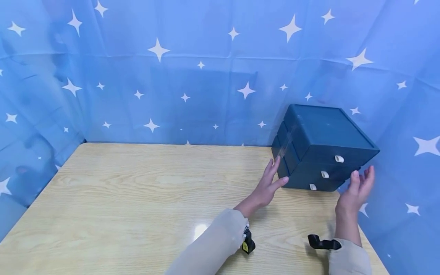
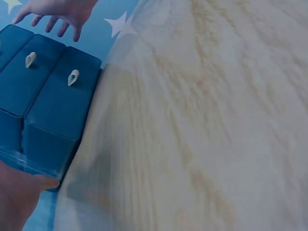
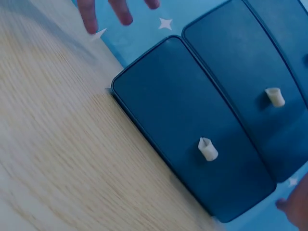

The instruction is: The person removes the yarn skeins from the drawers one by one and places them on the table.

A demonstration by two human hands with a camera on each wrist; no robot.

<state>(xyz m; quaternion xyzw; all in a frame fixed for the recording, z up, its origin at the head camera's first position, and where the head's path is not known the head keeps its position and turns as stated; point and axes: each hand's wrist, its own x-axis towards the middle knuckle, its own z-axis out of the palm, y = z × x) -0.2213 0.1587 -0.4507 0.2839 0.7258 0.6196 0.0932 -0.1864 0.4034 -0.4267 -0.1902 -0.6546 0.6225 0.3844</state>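
A dark blue box of three stacked drawers (image 1: pixel 337 126) stands on the wooden table at the back right, with a small white pull tab (image 1: pixel 339 159) on each drawer front. My left hand (image 1: pixel 265 187) is at its left side, fingers extended and thumb by the lower front corner; whether it presses on the box I cannot tell. Beyond the right front edge my right hand (image 1: pixel 354 191) is raised, fingers loosely bent, holding nothing. In the left wrist view the drawer fronts (image 2: pixel 57 91) lie between both hands. The right wrist view shows two pull tabs close up, including a lower tab (image 3: pixel 208 149).
The light wooden table (image 1: pixel 144 198) stretches out to the left. A blue curtain with white stars (image 1: pixel 206 76) hangs behind the table and along both sides, close to the box. Black wrist cameras are strapped at the left cuff (image 1: pixel 248 241) and right cuff (image 1: pixel 323 243).
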